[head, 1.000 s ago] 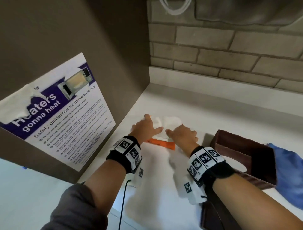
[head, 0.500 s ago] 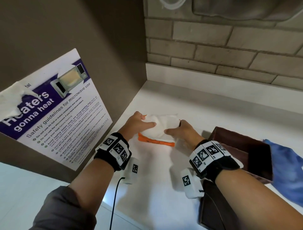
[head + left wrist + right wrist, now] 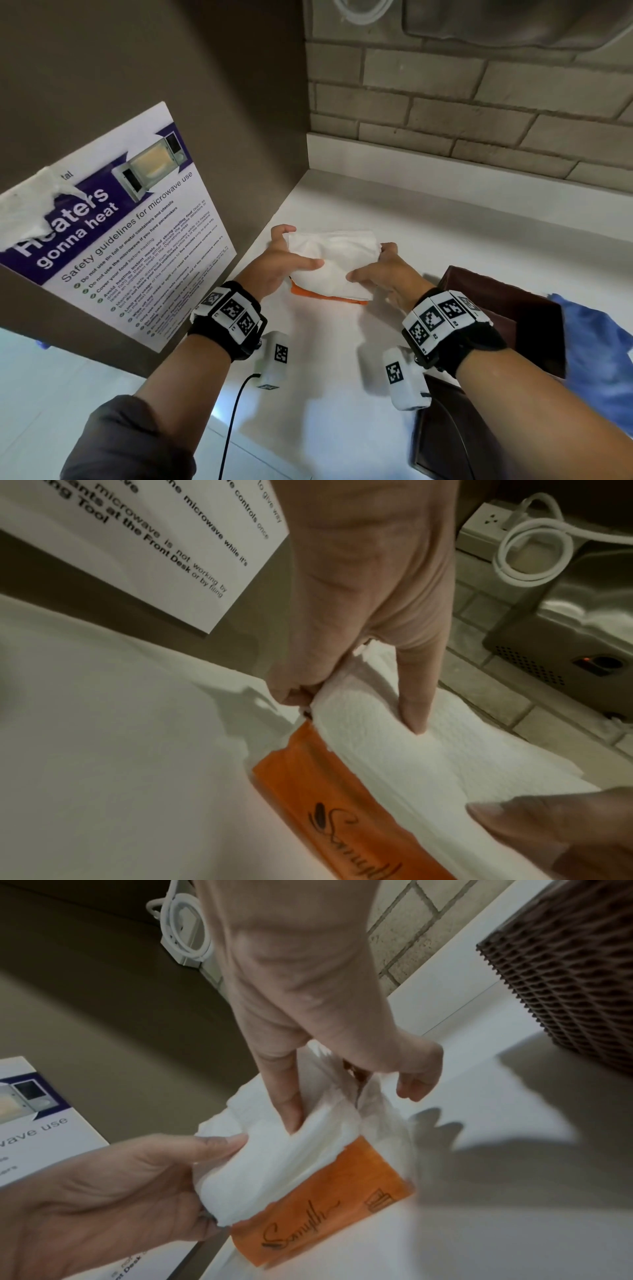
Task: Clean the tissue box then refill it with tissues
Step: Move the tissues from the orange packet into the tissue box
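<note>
A white tissue stack [image 3: 334, 265] is held at its two ends, partly out of its orange wrapper [image 3: 323, 297], which hangs under it above the white counter [image 3: 342, 394]. My left hand [image 3: 301, 248] grips the left end, thumb on top, and its finger [image 3: 414, 710] presses into the tissue stack [image 3: 394, 745] beside the orange wrapper [image 3: 346, 796]. My right hand [image 3: 373, 262] grips the right end, a finger [image 3: 287, 1110] dug into the tissue stack [image 3: 274, 1167] over the orange wrapper [image 3: 329, 1199]. The brown woven tissue box [image 3: 507, 308] stands open to the right.
A brown panel with a microwave poster [image 3: 113, 240] closes off the left. A blue cloth [image 3: 603, 359] lies at the far right. A dark brown piece [image 3: 445, 442] sits at the near right edge. A brick wall [image 3: 479, 102] runs behind; a socket with a coiled white cable [image 3: 527, 547] hangs above.
Both hands have taken the tissue stack by its ends and raised it off the counter toward me. More white tissue now shows above the orange wrapper.
</note>
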Motion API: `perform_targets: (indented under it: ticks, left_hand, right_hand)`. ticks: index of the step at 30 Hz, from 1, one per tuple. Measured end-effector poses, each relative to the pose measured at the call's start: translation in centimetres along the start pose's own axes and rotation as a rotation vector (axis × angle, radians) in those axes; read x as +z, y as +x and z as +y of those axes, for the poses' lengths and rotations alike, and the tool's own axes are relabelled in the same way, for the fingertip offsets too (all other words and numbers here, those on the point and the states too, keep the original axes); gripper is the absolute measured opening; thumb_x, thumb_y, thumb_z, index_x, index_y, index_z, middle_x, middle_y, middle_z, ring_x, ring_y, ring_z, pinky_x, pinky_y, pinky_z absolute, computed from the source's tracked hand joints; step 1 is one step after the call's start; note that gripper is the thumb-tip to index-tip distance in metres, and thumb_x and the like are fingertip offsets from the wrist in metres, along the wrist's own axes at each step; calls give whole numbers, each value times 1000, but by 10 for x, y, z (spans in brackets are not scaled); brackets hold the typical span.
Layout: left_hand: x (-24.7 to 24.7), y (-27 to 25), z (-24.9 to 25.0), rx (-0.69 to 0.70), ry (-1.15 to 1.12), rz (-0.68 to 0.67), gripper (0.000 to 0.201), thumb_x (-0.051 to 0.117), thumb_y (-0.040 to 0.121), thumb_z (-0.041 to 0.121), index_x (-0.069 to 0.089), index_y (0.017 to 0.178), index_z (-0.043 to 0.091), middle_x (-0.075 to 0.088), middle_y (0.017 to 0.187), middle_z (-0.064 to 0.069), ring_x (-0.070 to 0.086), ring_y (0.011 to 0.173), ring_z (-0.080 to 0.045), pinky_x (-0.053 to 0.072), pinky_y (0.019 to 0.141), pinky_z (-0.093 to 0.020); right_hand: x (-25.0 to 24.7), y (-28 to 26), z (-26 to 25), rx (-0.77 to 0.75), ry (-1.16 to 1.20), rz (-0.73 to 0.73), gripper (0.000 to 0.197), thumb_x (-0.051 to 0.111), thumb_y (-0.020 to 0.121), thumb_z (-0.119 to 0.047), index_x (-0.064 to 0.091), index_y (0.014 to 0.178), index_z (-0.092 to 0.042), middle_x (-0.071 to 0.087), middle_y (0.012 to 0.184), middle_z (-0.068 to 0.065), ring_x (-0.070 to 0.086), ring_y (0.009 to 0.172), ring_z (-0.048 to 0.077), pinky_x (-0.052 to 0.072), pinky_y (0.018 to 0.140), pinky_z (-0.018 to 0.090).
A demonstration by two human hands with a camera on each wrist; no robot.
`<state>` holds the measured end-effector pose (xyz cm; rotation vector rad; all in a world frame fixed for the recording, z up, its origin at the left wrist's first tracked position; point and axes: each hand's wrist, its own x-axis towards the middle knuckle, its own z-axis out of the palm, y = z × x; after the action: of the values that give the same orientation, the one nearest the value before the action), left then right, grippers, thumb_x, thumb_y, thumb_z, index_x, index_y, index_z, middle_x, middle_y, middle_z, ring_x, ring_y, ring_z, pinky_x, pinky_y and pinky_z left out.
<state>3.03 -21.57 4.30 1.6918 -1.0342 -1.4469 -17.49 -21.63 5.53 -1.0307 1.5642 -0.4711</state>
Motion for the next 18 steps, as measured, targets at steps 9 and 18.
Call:
perform_targets:
  ticks: [9,18]
  left_hand:
    - [1,-13,-3,137,-103,-41,105,87,36,23,35,126,34,47,141,-12,53,128,-30,49,104,-44]
    - [-1,-19,-3,214,-56,-169,91,77,65,3,32,142,22,55,117,12,60,107,-8,49,95,-23]
  right_hand:
    - [3,2,9,-94,47,38,98,90,38,-36,44,124,-23,61,116,2,63,104,23,57,87,45]
    - [14,-14,6,-412,-366,218,62,75,72,-22,43,125,-20,53,125,5,46,120,27,37,105,40]
